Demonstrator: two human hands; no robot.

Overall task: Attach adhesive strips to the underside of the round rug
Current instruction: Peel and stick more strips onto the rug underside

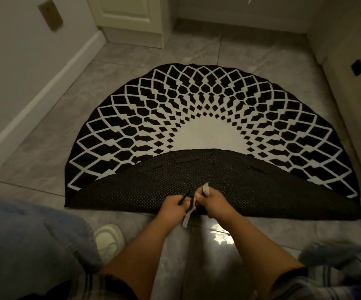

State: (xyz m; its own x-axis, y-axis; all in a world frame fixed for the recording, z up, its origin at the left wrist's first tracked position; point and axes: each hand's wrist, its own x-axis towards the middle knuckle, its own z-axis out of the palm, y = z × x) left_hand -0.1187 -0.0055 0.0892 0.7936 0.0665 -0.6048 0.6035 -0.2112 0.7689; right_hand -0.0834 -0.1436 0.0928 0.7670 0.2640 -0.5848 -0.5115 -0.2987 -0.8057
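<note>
Both hands meet low in the middle of the view: the left hand (176, 204) pinches a thin black strip (185, 197), and the right hand (213, 204) grips a curl of white backing paper (206, 189), with another pale length of it (186, 220) dangling between the two wrists. They sit right over the near edge of the rug.

That round rug (210, 118) lies on the grey tiled floor (45, 135), its near half folded back over itself so the dark mesh underside (229, 187) faces up. On the far side the black-and-white lattice pattern fans out around a pale centre. Two black strips are already stuck to the underside near its curved edge, one (150, 167) on the left, the other (187, 159) just beside it.

Around it, a tight space: a wall with a white baseboard (41, 105) runs along the left, a pale door (129, 16) closes the far end, and another wall stands on the right. A white shoe (108, 239) rests on the tiles at lower left, next to a blue-clothed knee (23, 234). Light glares off the tile just beneath the right wrist.
</note>
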